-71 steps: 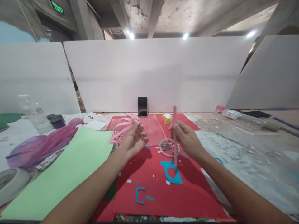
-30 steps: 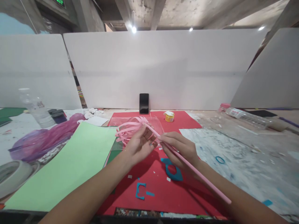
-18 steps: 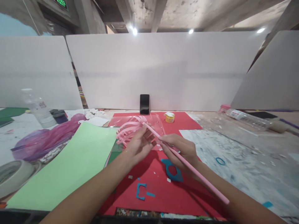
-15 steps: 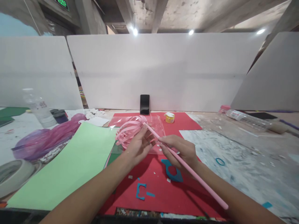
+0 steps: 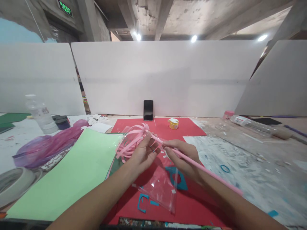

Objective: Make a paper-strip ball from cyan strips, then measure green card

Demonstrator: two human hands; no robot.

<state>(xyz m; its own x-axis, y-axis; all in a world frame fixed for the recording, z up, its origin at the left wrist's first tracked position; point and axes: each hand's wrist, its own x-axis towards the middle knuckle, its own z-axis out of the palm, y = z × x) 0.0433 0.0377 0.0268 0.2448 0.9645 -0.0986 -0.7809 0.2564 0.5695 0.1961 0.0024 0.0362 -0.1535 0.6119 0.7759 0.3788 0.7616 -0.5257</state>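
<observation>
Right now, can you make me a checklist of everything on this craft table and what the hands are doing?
Surface: table, pale and paint-smeared, with a red sheet under the hands.
Job's things: pink paper ball of curled strips, joined to a long pink stick.
Clutter: green sheet, purple bag, tape roll, clear plastic bag, blue cut-outs, yellow jar, phone, upright bottle, lying bottle.
Grippers: left hand holds the ball; right hand grips the stick.
Cables: nothing seen.
Surroundings: white boards behind the table, ceiling lamps.
</observation>
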